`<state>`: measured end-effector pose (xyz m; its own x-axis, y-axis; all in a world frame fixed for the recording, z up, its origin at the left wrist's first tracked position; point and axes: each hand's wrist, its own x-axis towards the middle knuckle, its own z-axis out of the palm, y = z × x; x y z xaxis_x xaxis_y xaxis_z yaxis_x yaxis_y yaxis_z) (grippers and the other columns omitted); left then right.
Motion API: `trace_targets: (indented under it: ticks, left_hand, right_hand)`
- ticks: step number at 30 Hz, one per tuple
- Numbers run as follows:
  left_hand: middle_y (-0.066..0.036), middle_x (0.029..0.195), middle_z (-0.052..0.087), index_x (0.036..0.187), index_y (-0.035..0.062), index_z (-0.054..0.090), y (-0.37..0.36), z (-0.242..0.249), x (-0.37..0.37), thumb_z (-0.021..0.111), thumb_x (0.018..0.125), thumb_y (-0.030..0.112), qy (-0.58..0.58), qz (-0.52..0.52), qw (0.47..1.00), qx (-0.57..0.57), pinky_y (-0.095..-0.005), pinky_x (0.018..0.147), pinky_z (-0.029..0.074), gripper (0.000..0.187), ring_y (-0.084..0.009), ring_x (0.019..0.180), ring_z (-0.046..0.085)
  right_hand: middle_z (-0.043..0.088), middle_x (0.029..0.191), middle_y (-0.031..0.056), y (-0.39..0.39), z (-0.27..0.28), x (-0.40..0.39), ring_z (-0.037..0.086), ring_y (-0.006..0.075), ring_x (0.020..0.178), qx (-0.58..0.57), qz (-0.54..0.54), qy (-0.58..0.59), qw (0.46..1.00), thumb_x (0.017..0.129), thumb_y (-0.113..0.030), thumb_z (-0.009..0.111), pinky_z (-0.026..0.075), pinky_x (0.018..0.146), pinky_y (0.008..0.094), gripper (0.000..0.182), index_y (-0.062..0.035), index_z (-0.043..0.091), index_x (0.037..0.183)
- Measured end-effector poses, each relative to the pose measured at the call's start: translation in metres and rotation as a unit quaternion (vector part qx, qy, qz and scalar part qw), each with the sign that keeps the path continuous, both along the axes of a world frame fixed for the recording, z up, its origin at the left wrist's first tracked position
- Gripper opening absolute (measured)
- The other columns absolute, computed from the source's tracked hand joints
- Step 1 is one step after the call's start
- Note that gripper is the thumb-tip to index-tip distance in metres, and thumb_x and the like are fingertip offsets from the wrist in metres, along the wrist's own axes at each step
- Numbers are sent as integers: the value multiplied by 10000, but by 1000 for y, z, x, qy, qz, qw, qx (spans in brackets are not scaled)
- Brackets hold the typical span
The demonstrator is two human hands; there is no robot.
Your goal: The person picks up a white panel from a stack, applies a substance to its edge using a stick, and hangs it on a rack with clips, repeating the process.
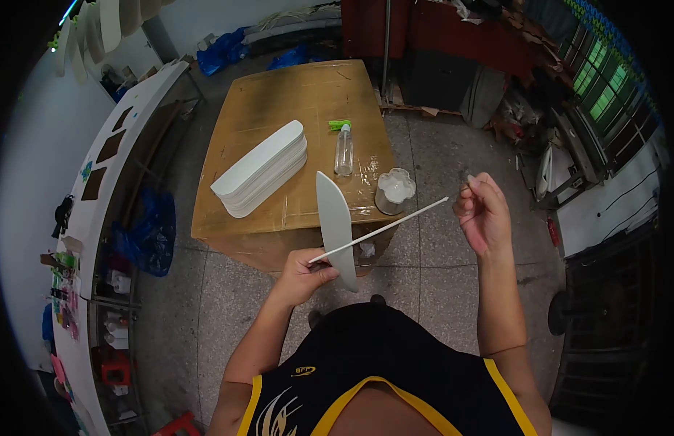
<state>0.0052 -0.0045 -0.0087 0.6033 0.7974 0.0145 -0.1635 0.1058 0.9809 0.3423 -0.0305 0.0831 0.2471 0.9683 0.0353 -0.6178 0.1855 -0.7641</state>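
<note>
My left hand is closed on a flat white oblong piece with rounded ends, held upright near the front edge of the cardboard box. The same hand also grips a thin white stick, which crosses the piece and points up to the right. My right hand is raised to the right of the stick's far tip, apart from it. Its thumb and fingers are pinched together; a small dark bit shows at the fingertips, too small to name. A stack of similar white pieces lies on the box.
On the taped cardboard box stand a clear spray bottle, a bright green item and a cup with white contents. A long white table runs along the left wall. Blue bags lie beneath it.
</note>
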Motion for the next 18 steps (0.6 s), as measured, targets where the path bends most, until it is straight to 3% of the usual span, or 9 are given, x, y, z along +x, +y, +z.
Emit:
trace_targets:
  ticks: [2, 5, 10, 18]
  left_hand:
    - [-11, 900, 662, 967, -16, 662, 2, 1, 2, 671, 833, -33, 15, 9, 999, -27, -230, 740, 480, 136, -71, 802, 582]
    - [-20, 883, 670, 975, -7, 653, 6, 3, 9, 678, 841, -8, -61, -13, 998, -16, -218, 728, 495, 136, -69, 791, 605]
    - [-81, 961, 686, 1022, 7, 635, 11, 7, 26, 706, 816, 13, -181, 1, 979, -90, -291, 805, 530, 219, -151, 868, 656]
    - [-100, 1003, 667, 1086, 22, 586, 15, 13, 46, 659, 863, 38, -274, -1, 955, -112, -315, 867, 510, 235, -172, 920, 646]
  right_hand:
    - [617, 748, 49, -2, -6, -7, 537, 81, 594, -13, -1, -5, 1000, 912, -66, 554, 425, 560, 207, 109, -71, 523, 808]
    - [640, 736, 62, -6, -17, -20, 584, 94, 568, -24, 10, -4, 1000, 905, -52, 581, 466, 529, 205, 118, -81, 532, 802]
    - [640, 729, 67, -12, -34, -33, 593, 103, 566, -44, 29, 8, 999, 903, -46, 586, 485, 528, 217, 120, -81, 523, 807]
    - [641, 727, 72, -20, -48, -42, 592, 107, 570, -58, 45, 41, 996, 901, -37, 581, 487, 536, 222, 123, -80, 516, 806]
